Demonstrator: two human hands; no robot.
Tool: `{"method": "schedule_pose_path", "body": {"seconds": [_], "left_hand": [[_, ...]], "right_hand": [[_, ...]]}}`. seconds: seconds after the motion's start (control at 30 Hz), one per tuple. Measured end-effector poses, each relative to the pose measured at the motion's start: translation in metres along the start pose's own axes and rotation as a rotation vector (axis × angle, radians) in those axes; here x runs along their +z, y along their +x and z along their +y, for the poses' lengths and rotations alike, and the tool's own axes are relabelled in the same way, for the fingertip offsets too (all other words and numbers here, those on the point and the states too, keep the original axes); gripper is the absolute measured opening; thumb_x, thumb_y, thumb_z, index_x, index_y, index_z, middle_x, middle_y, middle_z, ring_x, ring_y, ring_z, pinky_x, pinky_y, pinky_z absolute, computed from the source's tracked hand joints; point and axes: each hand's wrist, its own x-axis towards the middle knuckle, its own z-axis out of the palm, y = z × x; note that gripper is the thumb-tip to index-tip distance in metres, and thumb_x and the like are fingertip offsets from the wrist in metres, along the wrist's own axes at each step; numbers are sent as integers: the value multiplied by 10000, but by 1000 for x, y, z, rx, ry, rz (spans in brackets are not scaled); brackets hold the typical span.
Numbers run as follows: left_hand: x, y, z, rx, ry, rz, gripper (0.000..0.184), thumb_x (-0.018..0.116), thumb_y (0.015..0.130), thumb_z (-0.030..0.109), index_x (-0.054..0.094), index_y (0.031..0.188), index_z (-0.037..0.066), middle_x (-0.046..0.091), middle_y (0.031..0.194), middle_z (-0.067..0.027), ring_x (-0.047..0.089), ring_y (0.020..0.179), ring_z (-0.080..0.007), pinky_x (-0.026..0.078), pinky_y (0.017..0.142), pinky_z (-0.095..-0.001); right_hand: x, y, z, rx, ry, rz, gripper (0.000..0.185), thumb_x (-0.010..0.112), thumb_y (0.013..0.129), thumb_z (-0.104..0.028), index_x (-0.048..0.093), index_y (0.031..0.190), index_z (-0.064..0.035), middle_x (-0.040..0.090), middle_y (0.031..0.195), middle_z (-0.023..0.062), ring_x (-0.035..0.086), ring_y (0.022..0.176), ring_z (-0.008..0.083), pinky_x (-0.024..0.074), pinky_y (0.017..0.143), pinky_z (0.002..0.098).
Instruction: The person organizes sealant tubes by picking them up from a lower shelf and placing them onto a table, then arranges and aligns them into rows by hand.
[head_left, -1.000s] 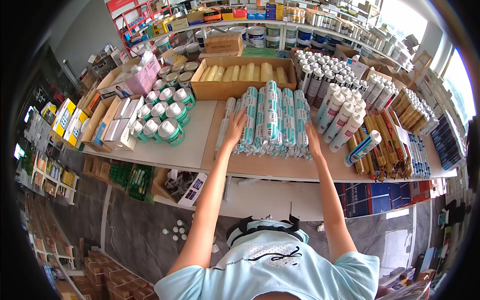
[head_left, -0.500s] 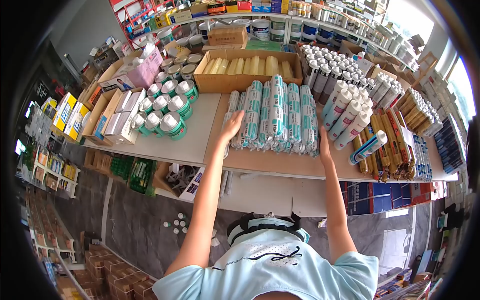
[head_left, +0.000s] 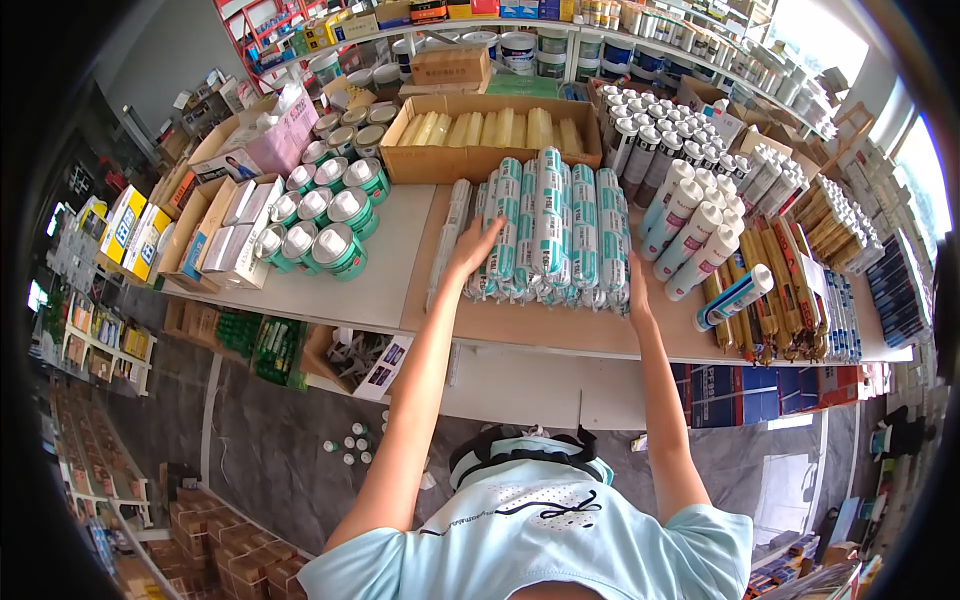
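Note:
A stack of white and teal sealant sausage packs (head_left: 553, 225) lies on the table, long ends pointing away from me. My left hand (head_left: 478, 246) rests against the left side of the stack, fingers stretched out and the thumb side up. To the left of that hand, a single sausage pack (head_left: 452, 228) lies slightly apart from the others. Along the stack's right side, my right hand (head_left: 638, 288) is held upright and flat, its fingers partly hidden beside the packs. Neither hand is wrapped around a pack.
Green cans with white lids (head_left: 340, 250) stand to the left. Behind the stack is a cardboard box (head_left: 400, 163) of yellowish sticks. White cartridges (head_left: 690, 245) stand close to the right, with a tilted cartridge (head_left: 735, 298) and gold packs (head_left: 785, 290) beyond. The table's front edge (head_left: 540, 345) is near me.
My left hand has shifted right, over the near-left packs, and the single pack at the left now shows apart from the stack. My right hand stays at the right side. The view has moved slightly.

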Motion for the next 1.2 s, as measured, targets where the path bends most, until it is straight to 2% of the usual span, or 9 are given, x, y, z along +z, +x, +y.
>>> {"method": "schedule_pose_path", "body": {"seconds": [0.17,0.37,0.53,0.83,0.93,1.0,1.03,1.1,1.2], "left_hand": [[-4,-2,1,0,-11,-46,1024,458,809,712,238,1423,-77,415,1355,-324,416,1281,-401,332,1054,-395],[-12,-5,4,-101,-60,-66,1071,504,778,711,194,1437,-75,351,1409,-313,382,1314,-374,312,1071,-397],[-11,-7,0,-106,-158,-44,1058,557,776,667,205,1425,-91,344,1417,-304,399,1302,-364,333,1054,-399],[-9,1,-5,22,-90,-29,883,549,813,641,315,1429,53,534,1256,-282,524,1182,-372,408,980,-400],[-13,11,-15,91,-35,-20,825,516,834,646,377,1391,54,532,1274,-259,517,1188,-391,420,967,-413],[-18,6,-13,155,86,65,591,495,890,503,515,1292,69,582,1198,-253,547,1128,-412,435,948,-439],[-18,14,-23,156,87,64,591,495,890,503,515,1292,69,582,1198,-253,547,1128,-412,435,948,-439],[-19,25,-32,165,307,59,367,498,874,283,639,1147,83,631,1065,-255,588,1031,-418,452,914,-466],[-23,25,-20,127,560,44,349,462,834,120,655,1119,65,635,1051,-234,607,999,-378,483,865,-403]], "right_hand": [[-5,7,6,10,47,-51,781,404,903,-583,381,1389,27,442,1383,177,440,1253,249,291,1065,326],[9,-41,-61,67,127,-86,774,426,917,-575,328,1430,-5,443,1393,119,434,1250,210,287,1059,290],[-3,-7,-18,33,54,-75,786,417,921,-582,304,1443,-6,407,1423,111,405,1274,211,255,1077,286],[-7,12,10,-13,6,-55,817,436,872,-610,374,1389,20,413,1396,172,396,1277,270,260,1074,332],[-8,18,14,4,36,-20,718,432,908,-562,438,1352,2,541,1278,122,539,1127,207,392,979,310],[-7,16,12,18,66,-46,785,461,869,-576,403,1372,24,444,1373,180,422,1252,273,271,1062,331],[-6,13,8,16,67,-45,785,461,869,-576,403,1372,24,444,1373,180,422,1252,273,271,1062,331],[-5,9,6,-18,18,8,765,470,870,-557,426,1353,34,457,1365,184,432,1243,272,280,1054,330],[-5,12,8,-25,10,29,757,472,872,-549,435,1344,42,457,1367,185,434,1242,271,284,1051,328]]}}
